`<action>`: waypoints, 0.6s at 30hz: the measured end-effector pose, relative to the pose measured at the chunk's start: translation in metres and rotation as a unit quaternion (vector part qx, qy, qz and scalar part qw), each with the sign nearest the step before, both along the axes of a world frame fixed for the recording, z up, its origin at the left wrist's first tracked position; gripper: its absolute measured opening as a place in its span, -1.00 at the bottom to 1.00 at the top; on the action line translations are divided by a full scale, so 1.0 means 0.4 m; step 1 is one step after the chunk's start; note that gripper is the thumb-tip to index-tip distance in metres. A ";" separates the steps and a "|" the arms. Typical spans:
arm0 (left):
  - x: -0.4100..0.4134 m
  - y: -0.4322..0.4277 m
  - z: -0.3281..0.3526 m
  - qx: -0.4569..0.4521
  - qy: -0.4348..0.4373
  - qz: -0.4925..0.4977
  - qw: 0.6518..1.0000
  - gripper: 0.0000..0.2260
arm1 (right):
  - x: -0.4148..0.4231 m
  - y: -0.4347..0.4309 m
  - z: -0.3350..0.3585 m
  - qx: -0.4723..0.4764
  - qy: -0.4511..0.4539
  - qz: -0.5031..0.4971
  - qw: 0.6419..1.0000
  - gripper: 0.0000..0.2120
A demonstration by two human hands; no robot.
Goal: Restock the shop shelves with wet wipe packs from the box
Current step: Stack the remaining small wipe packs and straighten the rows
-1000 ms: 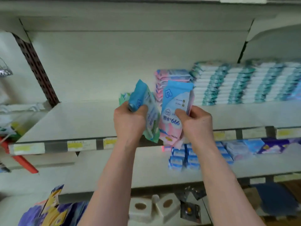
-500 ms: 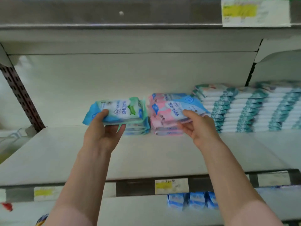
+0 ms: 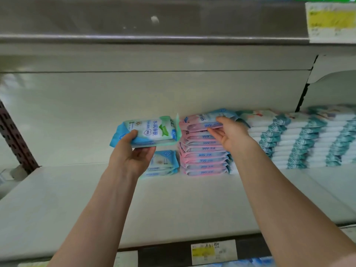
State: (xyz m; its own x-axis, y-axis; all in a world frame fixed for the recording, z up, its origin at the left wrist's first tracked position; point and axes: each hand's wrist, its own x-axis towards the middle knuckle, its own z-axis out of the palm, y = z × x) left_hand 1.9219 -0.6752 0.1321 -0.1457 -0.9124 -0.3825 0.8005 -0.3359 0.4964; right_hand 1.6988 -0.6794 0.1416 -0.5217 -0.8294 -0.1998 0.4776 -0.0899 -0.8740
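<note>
right hand (image 3: 231,135) — light pinch, pink pack (image 3: 202,123) now landed on pink stack (image 3: 204,155) | left hand (image 3: 131,153) grips green pack (image 3: 152,130) — unplaced, next

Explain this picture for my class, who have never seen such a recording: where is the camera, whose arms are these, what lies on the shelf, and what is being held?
There is no machine here. A person wears one wide-angle camera on the head, looking forward and down, so the two bare arms you see are that person's own. They reach over a pale shop shelf. The left hand holds a green and blue pack of wet wipes, above a low pile of the same kind. The right hand pinches a pink and blue pack, thumb on top, at the top of the pink stack. To the right stand teal and white stacks. A price tag sits on the shelf's front edge. The box is not in view.
</note>
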 end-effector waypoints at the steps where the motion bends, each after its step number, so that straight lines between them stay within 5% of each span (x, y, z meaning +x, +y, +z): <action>1: -0.003 -0.004 -0.001 0.002 -0.001 -0.001 1.000 -0.94 | -0.003 -0.003 0.000 0.003 0.006 -0.006 1.000 -0.70; 5: -0.020 -0.016 0.001 0.012 0.013 -0.011 1.000 -0.94 | -0.019 -0.007 -0.006 0.025 0.046 -0.023 0.998 -0.78; 12: -0.115 -0.059 0.057 -0.003 0.025 -0.075 0.997 -0.85 | -0.050 -0.017 -0.023 0.106 0.286 -0.030 0.952 -0.83; 14: -0.154 -0.065 0.081 -0.020 -0.009 -0.090 0.996 -0.92 | -0.064 -0.015 -0.028 0.124 0.389 -0.048 0.912 -0.78; 18: -0.205 -0.069 0.103 -0.011 -0.031 -0.106 0.994 -0.88 | -0.078 0.012 -0.041 0.161 0.608 -0.103 0.770 -0.49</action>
State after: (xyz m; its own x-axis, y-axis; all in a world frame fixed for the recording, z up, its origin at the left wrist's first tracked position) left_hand 1.8400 -0.7026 0.1734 -0.3114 -0.8722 -0.3772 0.6803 -0.4818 0.5523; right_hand 1.6675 -0.6746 0.1252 -0.5992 -0.7135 0.3631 -0.7082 0.2609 -0.6560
